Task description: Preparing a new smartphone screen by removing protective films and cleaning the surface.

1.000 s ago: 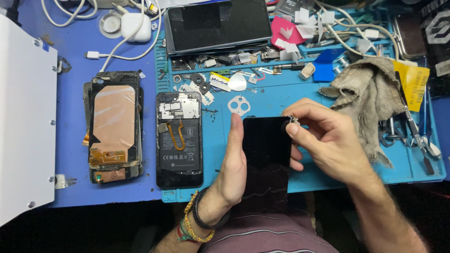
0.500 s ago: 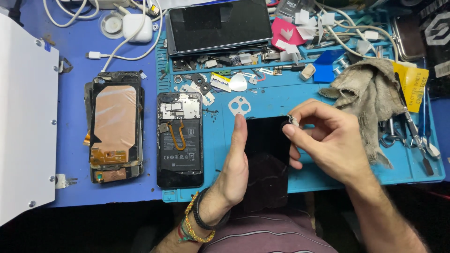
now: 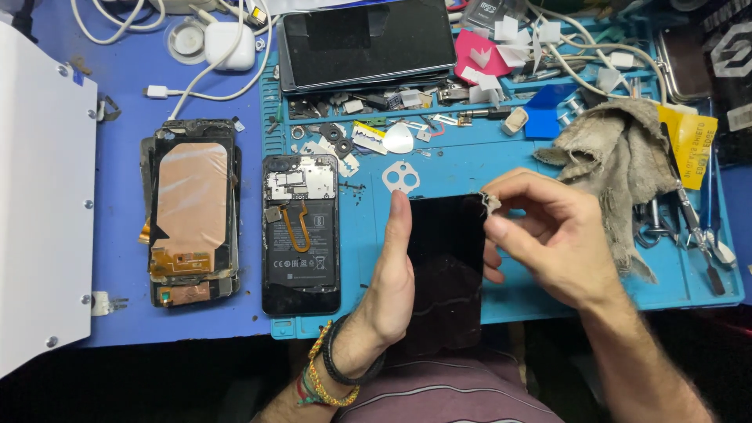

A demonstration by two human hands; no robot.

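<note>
hands at work over a cluttered phone repair bench, seen from above. a black glass phone panel point(image 3: 448, 266) lies at the front edge of a blue work mat point(image 3: 533, 290), its lower end hanging past that edge toward the person's lap. the left hand point(image 3: 392, 274) stands on its edge against the panel's left side, fingers straight and flat, bracing it and not closed around it. the right hand point(image 3: 548, 235) hovers over the panel's top right corner, thumb and forefinger pinched shut on a small pale scrap point(image 3: 492, 204) that touches that corner. beaded and cord bracelets point(image 3: 333, 368) circle the left wrist.

just left of the left hand, on the mat's front left corner, lies an opened phone point(image 3: 301, 233) with its battery and circuit board showing. further left, on the blue tabletop point(image 3: 117, 313), sits a stack of phone frames with copper foil point(image 3: 192, 211). a white box point(image 3: 39, 204) fills the tabletop's left edge. a dark tablet point(image 3: 364, 43) rests at the mat's back edge, with small parts and a white pick point(image 3: 398, 139) in front of it. a crumpled grey cloth point(image 3: 619, 164) lies near the mat's right edge, beside tweezers point(image 3: 693, 227). a white charger and cable point(image 3: 227, 43) sit at the tabletop's back edge.
</note>
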